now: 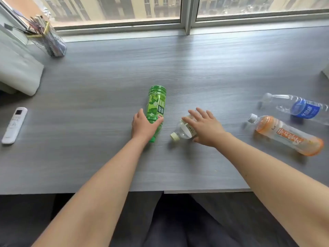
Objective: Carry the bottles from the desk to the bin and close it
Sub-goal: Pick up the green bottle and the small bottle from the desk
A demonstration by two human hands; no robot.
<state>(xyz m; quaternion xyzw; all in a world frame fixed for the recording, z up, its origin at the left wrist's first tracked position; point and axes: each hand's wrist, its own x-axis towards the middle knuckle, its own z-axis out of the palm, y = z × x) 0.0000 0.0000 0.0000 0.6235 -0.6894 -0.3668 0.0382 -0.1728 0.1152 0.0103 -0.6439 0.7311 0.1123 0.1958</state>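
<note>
Left fingers (161, 120) around the empty-looking green bottle (156, 106), right fingers (196, 115) spread over the clear bottle (183, 131).

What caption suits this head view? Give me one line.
Left hand grips the green bottle; right hand reaches over the clear bottle on the desk.

Bright daylight from window (160, 13) at top, soft and even. Pale sheen across grey desk (195, 68) below frame, grain washed out there. Shadows faint and short, under forearms and beside bottles at right. Wide-angle bending at edges: window frame bowed, pen holder (51, 41) leaning at top left. Overall softness, slight compression smear; buildings outside hazy, overexposed. Below desk edge dark, detail lost.
</note>
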